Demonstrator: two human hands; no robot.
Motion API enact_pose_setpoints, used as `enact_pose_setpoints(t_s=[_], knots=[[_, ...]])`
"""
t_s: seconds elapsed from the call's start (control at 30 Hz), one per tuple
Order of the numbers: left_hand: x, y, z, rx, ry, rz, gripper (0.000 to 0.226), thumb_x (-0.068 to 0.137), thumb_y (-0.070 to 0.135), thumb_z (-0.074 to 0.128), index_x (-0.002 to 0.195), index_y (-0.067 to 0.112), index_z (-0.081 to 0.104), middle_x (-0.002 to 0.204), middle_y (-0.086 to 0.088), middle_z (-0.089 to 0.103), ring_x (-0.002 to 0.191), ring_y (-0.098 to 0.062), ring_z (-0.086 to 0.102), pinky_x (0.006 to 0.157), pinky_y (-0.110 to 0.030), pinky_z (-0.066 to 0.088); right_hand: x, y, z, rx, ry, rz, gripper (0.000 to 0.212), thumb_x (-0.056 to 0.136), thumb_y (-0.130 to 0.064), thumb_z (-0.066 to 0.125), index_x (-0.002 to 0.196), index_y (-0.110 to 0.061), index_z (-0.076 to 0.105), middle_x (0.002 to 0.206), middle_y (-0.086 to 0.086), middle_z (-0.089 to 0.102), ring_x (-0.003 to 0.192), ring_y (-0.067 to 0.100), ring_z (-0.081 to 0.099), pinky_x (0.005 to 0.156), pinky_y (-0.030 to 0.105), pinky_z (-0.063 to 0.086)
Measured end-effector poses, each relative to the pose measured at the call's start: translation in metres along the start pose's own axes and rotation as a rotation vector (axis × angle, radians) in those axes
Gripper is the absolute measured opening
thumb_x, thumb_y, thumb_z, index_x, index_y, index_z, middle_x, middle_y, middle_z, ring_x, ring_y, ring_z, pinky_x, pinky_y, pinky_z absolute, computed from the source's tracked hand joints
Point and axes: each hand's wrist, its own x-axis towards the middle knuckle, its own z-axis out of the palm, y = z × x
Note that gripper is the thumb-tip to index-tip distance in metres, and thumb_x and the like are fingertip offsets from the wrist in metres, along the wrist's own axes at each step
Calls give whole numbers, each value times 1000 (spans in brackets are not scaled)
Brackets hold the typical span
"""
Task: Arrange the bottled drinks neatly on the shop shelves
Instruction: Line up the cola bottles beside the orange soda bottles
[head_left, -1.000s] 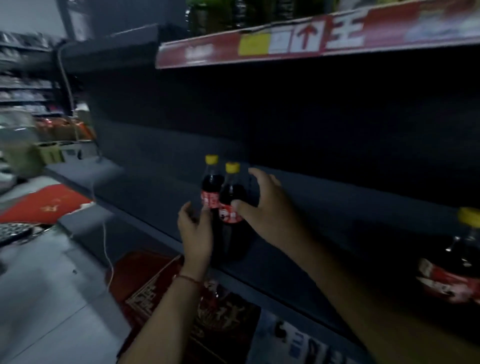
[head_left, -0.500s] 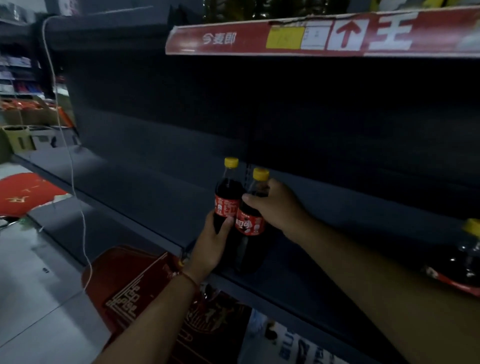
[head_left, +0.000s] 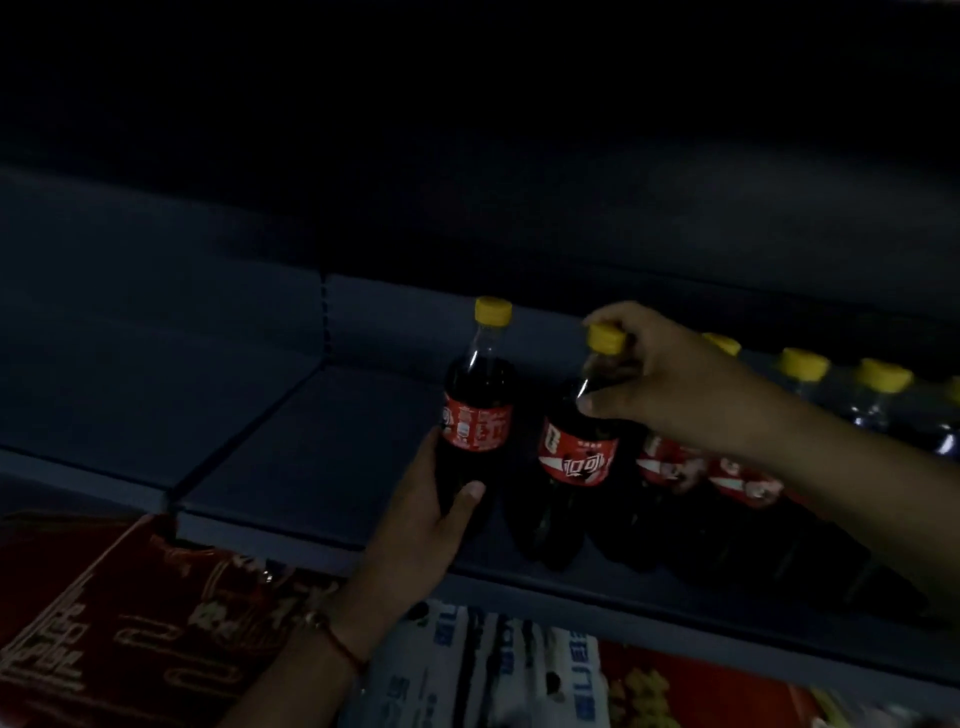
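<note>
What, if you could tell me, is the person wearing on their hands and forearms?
Both forearms are bare, with no sleeves or gloves showing. The left hand has a thin red string bracelet at the wrist, carrying a small bead. The right hand wears nothing visible.

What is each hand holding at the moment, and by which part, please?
Left hand grips the left cola bottle low on its body; right hand holds the second bottle around its neck.

Six yellow-capped cola bottles (head_left: 477, 415) can be counted on the dark shelf (head_left: 311, 452), though the row runs off to the right. Two hands (head_left: 421, 525) are on them, and one red string bracelet (head_left: 340, 644).
</note>
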Motion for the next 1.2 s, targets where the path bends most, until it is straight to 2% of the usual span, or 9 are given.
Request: enact_pose_setpoints(t_s=[0.13,0.2,0.27,0.43,0.57,0.67,0.83,1.03,1.2], knots=[[0,2,28,33,-48,23,69,99,22,58,154,39,20,151,25,37,137,8,35,118,-29,29,-10,7,-16,-96,6,-3,58,76,-19,81,122,-38,50,103,-12,64,90,4,63,80,28,55],[-1,3,35,36,-47,18,72,96,23,63,153,40,23,149,23,41,135,6,38,117,-34,34,-14,6,-15,-178,16,-25,59,79,-20,79,126,-38,47,98,-15,59,79,-1,57,64,13,47],[0,3,38,47,-35,11,76,91,28,69,151,42,26,145,24,43,132,5,41,113,-32,37,-15,3,-14,-288,24,-58,63,81,-22,76,132,-36,43,103,-14,52,77,-2,52,58,8,42],[0,1,38,116,8,-45,66,82,42,76,138,48,41,120,24,44,111,18,42,92,-11,37,-9,-1,-19,-400,54,-113,54,82,-25,75,131,-24,51,116,-1,50,97,11,52,81,26,48],[-4,-1,39,15,2,-111,63,80,39,78,116,62,33,120,30,43,108,21,46,87,-4,40,-1,-1,-18,-481,73,-151,49,82,-28,75,126,-19,57,112,3,54,92,13,54,79,31,51],[-9,1,38,-67,-52,-152,64,85,32,75,125,57,31,123,34,47,105,28,47,80,5,38,4,1,-18,-515,69,-148,52,83,-28,74,131,-18,54,115,4,53,97,16,55,83,33,51],[-11,0,37,-48,-23,-139,67,83,30,78,133,43,34,125,26,54,108,19,51,82,1,42,3,6,-15,-495,108,-154,56,85,-28,73,135,-16,50,120,6,50,98,15,50,82,30,47],[2,27,19,-49,-76,-51,97,76,39,80,148,48,17,139,30,45,125,13,46,104,-19,42,0,9,-16,-569,98,-229,70,87,-37,69,147,-19,38,126,6,50,108,20,53,89,35,49],[53,88,-19,131,-183,205,116,71,33,83,149,52,-1,132,37,38,119,23,42,89,-2,41,-6,8,-25,-819,95,-431,76,82,-54,67,147,-25,40,137,-1,49,123,20,41,103,37,37]])
